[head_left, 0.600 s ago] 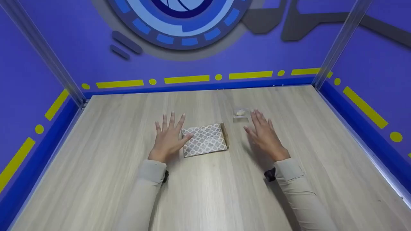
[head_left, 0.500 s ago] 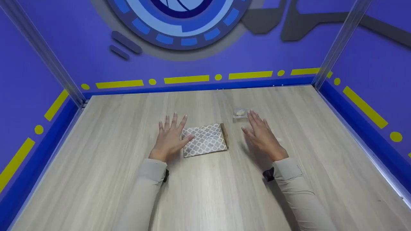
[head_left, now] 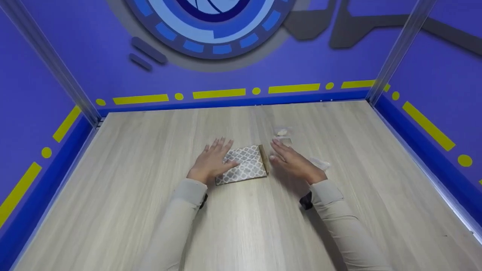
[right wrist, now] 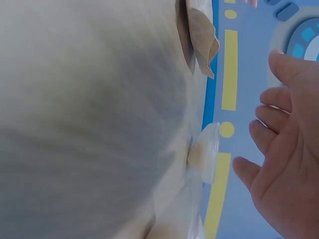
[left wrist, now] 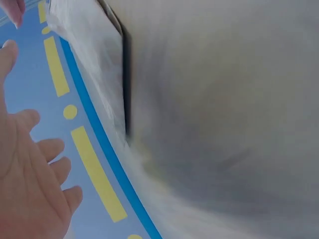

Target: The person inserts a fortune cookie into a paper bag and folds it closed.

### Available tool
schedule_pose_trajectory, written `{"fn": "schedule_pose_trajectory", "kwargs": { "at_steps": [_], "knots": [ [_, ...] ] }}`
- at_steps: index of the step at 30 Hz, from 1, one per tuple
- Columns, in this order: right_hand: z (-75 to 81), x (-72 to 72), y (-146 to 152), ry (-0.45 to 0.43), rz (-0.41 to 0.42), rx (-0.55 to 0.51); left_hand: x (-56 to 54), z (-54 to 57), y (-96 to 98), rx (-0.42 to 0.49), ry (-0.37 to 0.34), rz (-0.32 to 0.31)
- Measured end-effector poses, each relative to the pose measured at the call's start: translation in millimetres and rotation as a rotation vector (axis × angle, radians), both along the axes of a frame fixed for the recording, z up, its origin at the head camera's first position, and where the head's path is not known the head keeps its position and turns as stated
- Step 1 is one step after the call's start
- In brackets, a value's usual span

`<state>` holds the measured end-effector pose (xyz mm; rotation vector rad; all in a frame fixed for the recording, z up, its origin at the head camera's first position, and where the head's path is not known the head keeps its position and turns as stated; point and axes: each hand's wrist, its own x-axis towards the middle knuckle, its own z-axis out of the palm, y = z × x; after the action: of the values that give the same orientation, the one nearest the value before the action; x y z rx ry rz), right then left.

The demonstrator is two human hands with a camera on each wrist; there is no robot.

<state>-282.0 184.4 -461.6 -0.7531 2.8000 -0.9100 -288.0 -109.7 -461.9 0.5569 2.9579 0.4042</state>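
A small flat cardboard box (head_left: 246, 162) with a grey-and-white quatrefoil print lies on the table, its brown open end at the right. My left hand (head_left: 212, 162), fingers extended, is over its left side in the head view; the left wrist view shows the palm (left wrist: 30, 179) apart from the box (left wrist: 99, 64). Right of the box is my right hand (head_left: 295, 162), fingers straight and holding nothing. Just beyond its fingertips sits a small clear plastic pack (head_left: 282, 133) with something pale inside. A second clear plastic piece (head_left: 321, 163) lies behind the right hand, partly hidden.
The wood-grain table (head_left: 241, 233) is bounded by a blue back wall (head_left: 226, 81) and side walls (head_left: 425, 94) with yellow markings. Metal posts (head_left: 399, 49) stand at the back corners.
Both hands have moved inward, the left to the right over the box and the right to the left towards its open end. More of the second plastic piece shows. The box has stayed put.
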Motion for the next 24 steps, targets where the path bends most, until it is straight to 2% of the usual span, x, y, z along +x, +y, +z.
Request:
{"fn": "schedule_pose_trajectory", "kwargs": {
  "at_steps": [5, 13, 19, 24],
  "knots": [
    [0.7, -4.4, -5.9, -0.044, 0.043, 0.012, -3.1, -1.6, 17.1, -0.047, -0.022, -0.041],
    [-3.1, -11.4, -16.6, -0.048, 0.116, 0.051, -5.1, -1.5, 38.1, -0.093, -0.037, -0.113],
    [-8.5, -11.9, -22.4, -0.059, 0.128, 0.095, -4.0, -5.2, 44.6, -0.143, -0.077, -0.154],
    [-12.1, -9.8, -21.5, -0.046, 0.155, 0.115, -3.3, -10.5, 44.7, -0.176, -0.106, -0.166]
  ]
}}
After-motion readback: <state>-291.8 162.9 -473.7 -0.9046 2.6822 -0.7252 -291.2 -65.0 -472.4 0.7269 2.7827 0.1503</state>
